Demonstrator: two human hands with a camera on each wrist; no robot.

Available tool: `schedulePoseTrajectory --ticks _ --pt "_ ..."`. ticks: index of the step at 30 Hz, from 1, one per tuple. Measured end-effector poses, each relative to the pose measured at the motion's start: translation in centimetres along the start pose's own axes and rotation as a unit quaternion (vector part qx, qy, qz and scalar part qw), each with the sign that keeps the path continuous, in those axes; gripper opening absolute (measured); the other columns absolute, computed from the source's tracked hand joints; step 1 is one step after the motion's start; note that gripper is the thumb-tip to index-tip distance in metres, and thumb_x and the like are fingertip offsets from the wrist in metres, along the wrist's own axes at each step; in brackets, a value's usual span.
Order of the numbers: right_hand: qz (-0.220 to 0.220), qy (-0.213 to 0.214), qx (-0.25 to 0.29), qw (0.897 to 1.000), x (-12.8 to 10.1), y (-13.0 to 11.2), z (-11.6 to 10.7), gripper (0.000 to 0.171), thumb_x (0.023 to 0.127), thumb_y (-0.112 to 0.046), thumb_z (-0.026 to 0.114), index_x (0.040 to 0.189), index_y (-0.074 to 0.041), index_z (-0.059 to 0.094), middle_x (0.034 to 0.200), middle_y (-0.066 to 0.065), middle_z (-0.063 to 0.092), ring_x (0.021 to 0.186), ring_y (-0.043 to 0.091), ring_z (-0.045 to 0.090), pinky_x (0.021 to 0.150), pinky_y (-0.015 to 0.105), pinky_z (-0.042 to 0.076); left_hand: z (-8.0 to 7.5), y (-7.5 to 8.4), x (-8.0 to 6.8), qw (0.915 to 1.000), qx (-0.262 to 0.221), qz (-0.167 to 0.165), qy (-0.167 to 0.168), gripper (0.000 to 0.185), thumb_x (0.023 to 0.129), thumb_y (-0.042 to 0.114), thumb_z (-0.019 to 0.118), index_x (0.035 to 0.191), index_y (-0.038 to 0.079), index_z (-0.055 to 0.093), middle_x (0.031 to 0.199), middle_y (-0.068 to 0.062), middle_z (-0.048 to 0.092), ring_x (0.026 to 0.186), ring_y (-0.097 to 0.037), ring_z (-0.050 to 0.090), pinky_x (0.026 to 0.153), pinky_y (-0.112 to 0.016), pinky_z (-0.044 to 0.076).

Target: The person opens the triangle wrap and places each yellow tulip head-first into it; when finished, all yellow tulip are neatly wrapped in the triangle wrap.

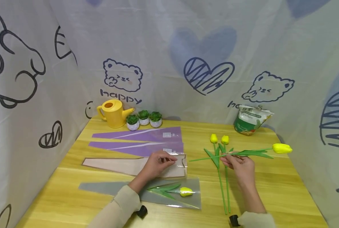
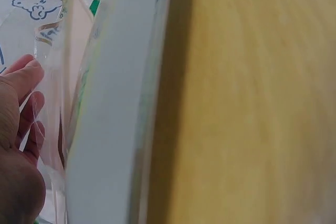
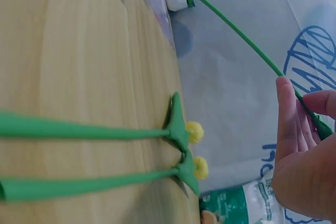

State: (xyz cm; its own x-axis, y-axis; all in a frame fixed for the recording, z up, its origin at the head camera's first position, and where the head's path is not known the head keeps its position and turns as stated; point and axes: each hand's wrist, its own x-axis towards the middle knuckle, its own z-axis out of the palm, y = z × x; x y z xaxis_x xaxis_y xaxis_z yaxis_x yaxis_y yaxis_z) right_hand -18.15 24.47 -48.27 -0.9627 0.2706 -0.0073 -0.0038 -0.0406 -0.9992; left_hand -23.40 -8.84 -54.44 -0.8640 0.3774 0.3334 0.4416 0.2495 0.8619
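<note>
At four o'clock from the middle of the head view is a yellow tulip (image 1: 250,153), held over the bench (image 1: 274,190) with its bloom toward three o'clock and its bare stem end toward nine. The right hand (image 1: 241,166) pinches the stem near the leaves. The flower looks artificial, so it should be light, with a stem stiff enough to steer; the bare stem just below the leaves seems the best hold, sparing the bloom from a squeeze.

Beneath it two loose tulips (image 1: 219,172) lie with blooms toward twelve and stems toward six; whether it touches them I cannot tell.

At nine o'clock from that hand, the left hand (image 1: 158,164) appears clamped, thumb against fingers, on clear film near the wide end of a pink sleeve (image 1: 121,164). The film is probably slippery, limp and easily creased, best taken by one lip.

At six from this sleeve lies a grey sleeve (image 1: 149,198) with a tulip inside; at twelve, two purple sleeves (image 1: 146,136), then potted succulents (image 1: 144,117). A yellow watering can (image 1: 114,115) stands at eleven.
</note>
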Motion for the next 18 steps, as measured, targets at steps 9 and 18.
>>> schedulePoseTrajectory --ticks 9,18 --pt "0.002 -0.041 -0.023 0.999 -0.3 0.8 1.2 0.028 0.103 -0.009 0.064 0.117 0.015 0.061 0.09 0.0 0.08 0.089 0.015 0.078 0.084 0.031 0.061 0.1 0.0 0.0 1.0 0.009 0.001 -0.001 0.013 0.093 0.014 0.078 0.104 0.018 0.083 0.092 0.002 0.075 0.081 -0.008 0.062 0.07 -0.024 0.051" --pt "0.028 -0.087 -0.055 0.994 -0.9 1.7 2.9 0.028 0.104 -0.013 0.064 0.119 0.01 0.062 0.102 0.012 0.073 0.084 0.015 0.075 0.082 0.035 0.063 0.6 0.3 0.3 1.0 0.008 0.003 0.002 0.014 0.092 0.012 0.078 0.104 0.017 0.083 0.093 0.001 0.076 0.082 -0.009 0.063 0.071 -0.023 0.051"
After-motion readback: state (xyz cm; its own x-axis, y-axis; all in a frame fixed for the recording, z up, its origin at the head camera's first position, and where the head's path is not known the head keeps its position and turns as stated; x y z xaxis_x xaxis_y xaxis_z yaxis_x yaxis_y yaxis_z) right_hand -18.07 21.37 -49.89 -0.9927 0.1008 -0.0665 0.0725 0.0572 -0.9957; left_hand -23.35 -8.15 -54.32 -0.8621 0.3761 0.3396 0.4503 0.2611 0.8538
